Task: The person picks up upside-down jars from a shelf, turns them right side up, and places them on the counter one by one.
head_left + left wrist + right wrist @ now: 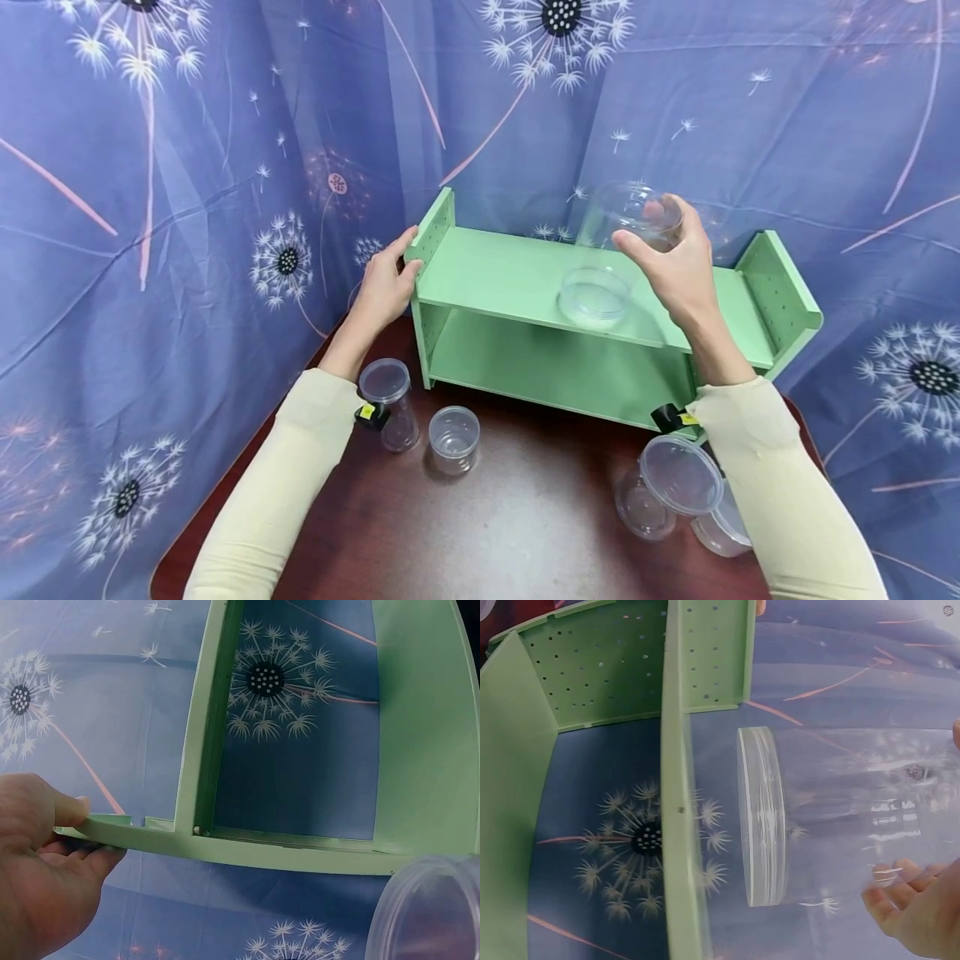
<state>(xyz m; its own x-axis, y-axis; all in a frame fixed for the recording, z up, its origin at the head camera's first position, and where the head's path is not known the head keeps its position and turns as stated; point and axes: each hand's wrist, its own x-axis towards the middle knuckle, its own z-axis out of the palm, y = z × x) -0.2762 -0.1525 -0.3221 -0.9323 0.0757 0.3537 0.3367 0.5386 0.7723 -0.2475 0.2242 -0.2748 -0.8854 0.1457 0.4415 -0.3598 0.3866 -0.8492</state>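
A green two-tier shelf [502, 271] stands at the back of the table. The left hand [386, 283] grips its left side panel, thumb on one face and fingers on the other, as the left wrist view shows. The right hand [678, 262] holds a large clear plastic jar [840, 802] near its upper end, thumb and fingers on opposite sides. Over the upper board, the jar points its lidded end [763, 817] down. In the right wrist view a gap shows between that end and the board's edge.
On the table's left stand a tall clear jar [400, 429] and a short one [453, 442]. Several lidded clear jars [678, 475] cluster at the right, partly behind the right sleeve. A blue dandelion-print curtain [315, 100] hangs behind and along both sides.
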